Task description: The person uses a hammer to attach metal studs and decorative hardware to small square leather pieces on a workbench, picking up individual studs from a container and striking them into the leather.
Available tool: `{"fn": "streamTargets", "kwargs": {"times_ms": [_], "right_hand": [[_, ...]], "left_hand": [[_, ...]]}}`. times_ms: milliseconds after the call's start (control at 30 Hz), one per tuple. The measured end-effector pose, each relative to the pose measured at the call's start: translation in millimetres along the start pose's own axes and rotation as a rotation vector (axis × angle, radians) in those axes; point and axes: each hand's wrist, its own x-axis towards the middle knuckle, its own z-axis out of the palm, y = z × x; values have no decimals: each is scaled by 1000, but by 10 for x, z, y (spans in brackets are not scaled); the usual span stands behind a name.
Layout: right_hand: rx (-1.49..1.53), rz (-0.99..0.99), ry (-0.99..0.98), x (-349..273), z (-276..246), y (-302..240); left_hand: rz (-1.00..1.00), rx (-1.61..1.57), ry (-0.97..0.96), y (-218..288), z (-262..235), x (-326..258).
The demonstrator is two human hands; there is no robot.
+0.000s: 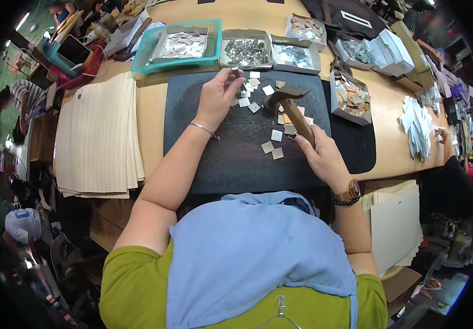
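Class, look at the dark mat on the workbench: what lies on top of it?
On the dark mat lie scattered small square pieces. The left hand pinches one piece; the right hand holds a hammer over them. Whatever lies under the hands and hammer is hidden.

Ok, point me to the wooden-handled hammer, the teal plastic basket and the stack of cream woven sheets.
wooden-handled hammer [300, 119]: head view, middle of the wooden handle above the right hand.
teal plastic basket [144, 50]: head view, left wall.
stack of cream woven sheets [98, 137]: head view, centre of the top sheet.
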Motion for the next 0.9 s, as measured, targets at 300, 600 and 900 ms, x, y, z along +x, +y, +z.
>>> {"fn": "streamTargets", "kwargs": {"times_ms": [300, 600, 900], "right_hand": [[131, -74, 38, 97, -134, -237], [40, -431, 207, 499, -37, -554], [219, -62, 20, 470, -51, -388]], "left_hand": [[60, 79, -35, -62, 53, 3], [128, 211, -55, -38, 83, 15], [-65, -53, 56, -72, 6, 106]]}}
